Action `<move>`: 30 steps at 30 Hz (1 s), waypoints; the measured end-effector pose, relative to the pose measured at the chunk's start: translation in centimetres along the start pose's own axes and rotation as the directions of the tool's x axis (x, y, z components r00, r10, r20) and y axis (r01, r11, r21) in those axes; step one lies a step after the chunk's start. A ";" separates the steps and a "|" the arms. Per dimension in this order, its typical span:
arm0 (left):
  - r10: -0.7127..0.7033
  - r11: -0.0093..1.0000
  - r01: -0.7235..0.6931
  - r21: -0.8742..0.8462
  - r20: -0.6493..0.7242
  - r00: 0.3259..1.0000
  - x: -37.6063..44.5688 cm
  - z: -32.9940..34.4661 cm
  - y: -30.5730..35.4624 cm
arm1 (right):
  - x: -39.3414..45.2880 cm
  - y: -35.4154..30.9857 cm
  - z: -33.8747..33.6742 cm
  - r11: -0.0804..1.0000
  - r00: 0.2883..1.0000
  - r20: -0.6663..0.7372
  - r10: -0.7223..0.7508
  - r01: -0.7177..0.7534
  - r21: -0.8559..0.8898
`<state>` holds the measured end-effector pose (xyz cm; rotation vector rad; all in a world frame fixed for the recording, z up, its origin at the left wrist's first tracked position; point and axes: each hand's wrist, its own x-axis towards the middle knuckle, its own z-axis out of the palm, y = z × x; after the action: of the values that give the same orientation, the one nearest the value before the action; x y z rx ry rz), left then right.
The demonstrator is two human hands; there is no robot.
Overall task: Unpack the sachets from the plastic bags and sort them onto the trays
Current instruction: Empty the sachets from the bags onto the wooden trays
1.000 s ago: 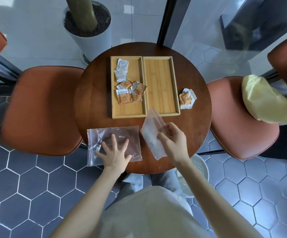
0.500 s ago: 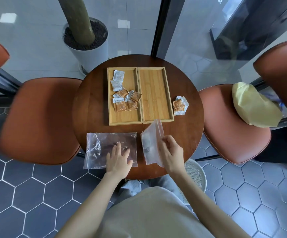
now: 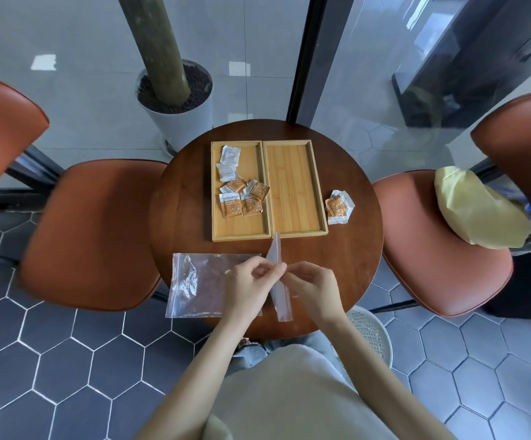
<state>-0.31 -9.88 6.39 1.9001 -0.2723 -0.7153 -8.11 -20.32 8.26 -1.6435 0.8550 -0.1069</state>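
Observation:
My left hand (image 3: 249,284) and my right hand (image 3: 313,285) both pinch a clear zip bag (image 3: 277,281), held edge-on above the near side of the round wooden table (image 3: 188,198). A second clear plastic bag (image 3: 199,285) lies flat on the table to the left, partly under my left hand. Two bamboo trays sit side by side at the table's middle. The left tray (image 3: 223,230) holds several white and orange sachets (image 3: 242,193). The right tray (image 3: 296,188) holds nothing. A small pile of sachets (image 3: 339,206) lies on the table to the right of the trays.
Brown padded chairs stand to the left (image 3: 92,233) and right (image 3: 442,246); the right one carries a yellow bundle (image 3: 473,208). A potted trunk in a white planter (image 3: 178,103) stands behind the table by glass walls. A white perforated basket (image 3: 369,338) sits on the tiled floor.
My left hand lifted off the flat bag and joined my right hand on the upright bag. The bag turned edge-on. The view shifted back from the table.

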 end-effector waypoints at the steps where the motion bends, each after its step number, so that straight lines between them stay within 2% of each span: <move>1: -0.008 1.000 0.008 -0.001 -0.027 1.000 -0.2 0.1 0.1 | 0.0 -0.1 0.1 0.999 1.000 0.017 0.023 -0.023 0.028; 6: -0.065 0.997 0.069 0.024 -0.140 0.988 -1.2 -0.2 0.6 | -0.5 -0.5 0.4 0.994 0.989 0.122 0.079 -0.088 0.070; 14: -0.126 0.991 0.121 -0.054 -0.096 0.987 -2.2 -0.1 1.3 | -0.9 -0.5 0.2 0.989 0.990 0.042 0.137 -0.139 0.056; 17: -0.271 0.952 0.257 -0.165 -0.068 0.960 -2.2 -0.3 1.5 | -0.8 -0.6 -0.1 0.949 0.961 0.108 0.256 -0.271 0.162; 20: -0.307 0.938 0.295 -0.181 -0.044 0.951 -2.2 -0.5 1.7 | -0.9 -0.4 -0.2 0.884 0.917 0.153 0.368 -0.396 0.249; 26: -0.145 0.988 0.149 0.042 -0.095 0.985 -2.2 0.0 1.6 | -1.1 0.1 1.2 0.897 0.930 -0.015 0.367 -0.350 0.271; 30: -0.119 0.984 0.133 0.116 -0.126 0.985 -2.3 0.0 1.7 | -0.8 1.2 1.8 0.912 0.898 -0.216 0.382 -0.330 0.242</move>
<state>-1.92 -9.48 8.67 2.0849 -0.1244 -0.6795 -8.28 -18.39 6.99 -1.2761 1.2948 -0.1475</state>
